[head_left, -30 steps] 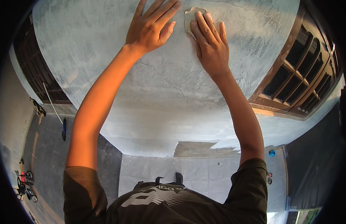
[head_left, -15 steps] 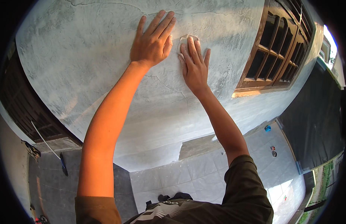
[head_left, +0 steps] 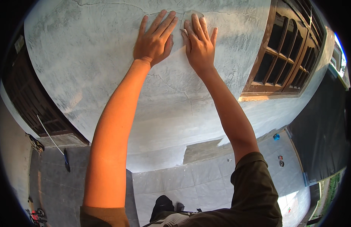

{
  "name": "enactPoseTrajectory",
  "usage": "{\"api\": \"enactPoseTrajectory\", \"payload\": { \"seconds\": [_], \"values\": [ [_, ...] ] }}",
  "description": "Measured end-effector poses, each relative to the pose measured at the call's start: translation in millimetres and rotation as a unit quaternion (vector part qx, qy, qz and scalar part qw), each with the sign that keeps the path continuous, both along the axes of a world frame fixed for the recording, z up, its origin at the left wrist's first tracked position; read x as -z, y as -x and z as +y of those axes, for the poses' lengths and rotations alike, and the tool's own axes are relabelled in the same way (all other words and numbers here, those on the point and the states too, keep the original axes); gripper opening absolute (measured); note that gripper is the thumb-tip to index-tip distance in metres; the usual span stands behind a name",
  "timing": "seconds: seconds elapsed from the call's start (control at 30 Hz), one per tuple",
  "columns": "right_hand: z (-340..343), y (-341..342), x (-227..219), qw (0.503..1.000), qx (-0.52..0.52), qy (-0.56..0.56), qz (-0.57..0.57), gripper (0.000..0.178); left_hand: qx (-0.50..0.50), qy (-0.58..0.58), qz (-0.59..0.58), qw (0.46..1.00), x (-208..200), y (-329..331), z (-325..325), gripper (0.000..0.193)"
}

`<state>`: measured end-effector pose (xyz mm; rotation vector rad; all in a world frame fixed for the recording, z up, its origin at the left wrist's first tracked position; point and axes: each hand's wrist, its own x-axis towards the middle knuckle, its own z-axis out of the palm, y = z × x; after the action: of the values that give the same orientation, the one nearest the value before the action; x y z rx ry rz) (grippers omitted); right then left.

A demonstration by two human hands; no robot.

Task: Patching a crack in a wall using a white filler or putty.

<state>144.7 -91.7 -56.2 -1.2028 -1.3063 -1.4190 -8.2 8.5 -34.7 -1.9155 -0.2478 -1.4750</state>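
A grey-white plastered wall (head_left: 168, 117) with rough trowel marks and cracks fills the middle of the view. My left hand (head_left: 152, 42) lies flat on it, fingers stretched upward and slightly spread, with nothing in its grasp. To its right, my right hand (head_left: 200, 47) presses a thin pale sheet of sandpaper (head_left: 198, 13) against the plaster. The sheet's edges stick out above the fingertips and beside the index finger; the palm covers the rest. Both hands are near a long crack in the upper wall.
On the right is a brown wooden window (head_left: 281, 56) with dark panes. A dark slatted door (head_left: 31, 102) stands at the left, with a long-handled broom (head_left: 66, 160) by it. A blue container (head_left: 276, 137) sits on the tiled floor (head_left: 175, 183) beside a black sheet (head_left: 319, 125).
My right hand has slid up the wall with the sandpaper, now level with my left hand. The left hand stays in about the same place. The view has shifted slightly.
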Motion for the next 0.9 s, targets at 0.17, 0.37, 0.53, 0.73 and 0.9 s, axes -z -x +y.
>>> {"api": "enactPoseTrajectory", "payload": {
  "seconds": [0.17, 0.37, 0.53, 0.73, 0.9],
  "values": [
    [-10, 14, 75, 0.994, 0.035, 0.09, 0.053, 0.033, -0.014, -0.005, -0.018, 1.0, -1, 2, 2, 0.053],
    [-1, -2, 10, 1.0, 0.018, -0.004, -0.003, 0.034, -0.059, -0.003, -0.01, 0.998, 1, -4, -2, 0.056],
    [-3, 10, 47, 0.999, 0.025, 0.028, 0.019, 0.033, -0.034, 0.003, -0.015, 0.999, 2, 0, -2, 0.057],
    [-2, 7, 38, 0.999, 0.022, 0.023, 0.037, 0.035, -0.038, 0.009, -0.002, 0.999, 0, 1, -4, 0.055],
    [-7, 10, 29, 0.999, 0.014, 0.029, 0.042, 0.034, -0.027, 0.01, -0.002, 1.0, 1, -1, -5, 0.055]
  ]
}}
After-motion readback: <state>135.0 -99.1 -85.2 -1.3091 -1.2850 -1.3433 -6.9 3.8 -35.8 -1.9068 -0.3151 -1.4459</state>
